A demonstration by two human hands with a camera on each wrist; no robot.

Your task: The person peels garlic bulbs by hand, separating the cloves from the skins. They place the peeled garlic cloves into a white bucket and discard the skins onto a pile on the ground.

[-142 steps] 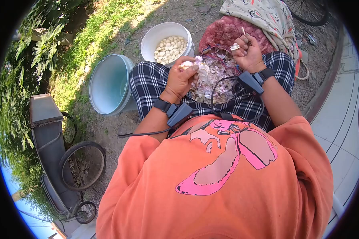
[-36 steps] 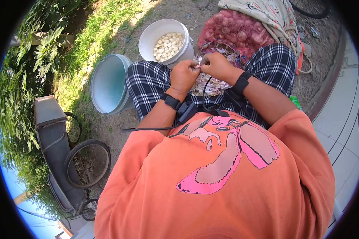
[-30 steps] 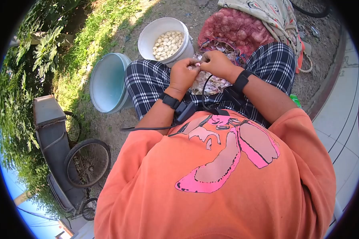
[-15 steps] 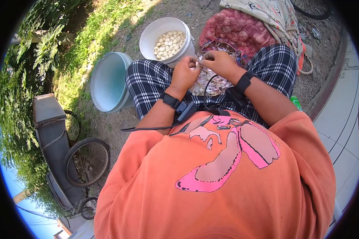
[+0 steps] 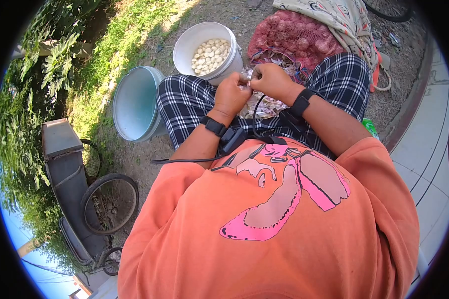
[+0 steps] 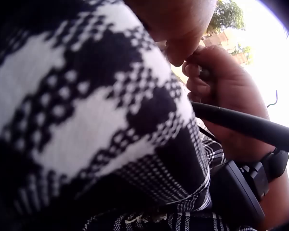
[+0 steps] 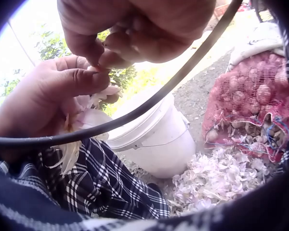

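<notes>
My left hand (image 5: 231,95) and right hand (image 5: 274,82) meet over the pile of garlic skins (image 5: 264,103) between the knees. In the right wrist view, the left fingers hold a partly peeled garlic bulb (image 7: 90,120) with pale papery skin hanging below it. The curled right fingertips pinch a small pinkish piece of garlic (image 7: 97,68) at the tip of the left thumb. Most of the bulb is hidden by the hands in the head view. In the left wrist view a plaid trouser leg (image 6: 86,110) covers much of the scene.
A white bucket (image 5: 183,39) with peeled cloves stands beyond the left knee. To its left is a bluish bucket (image 5: 122,119). A red mesh sack (image 5: 297,40) of garlic bulbs lies ahead. A black cable (image 5: 255,107) runs near the hands; a cart (image 5: 65,164) stands left.
Earlier the hands were apart, the right one raised with white garlic and a thin pale stick. Now they are together at the garlic; over the last second only small finger movements show.
</notes>
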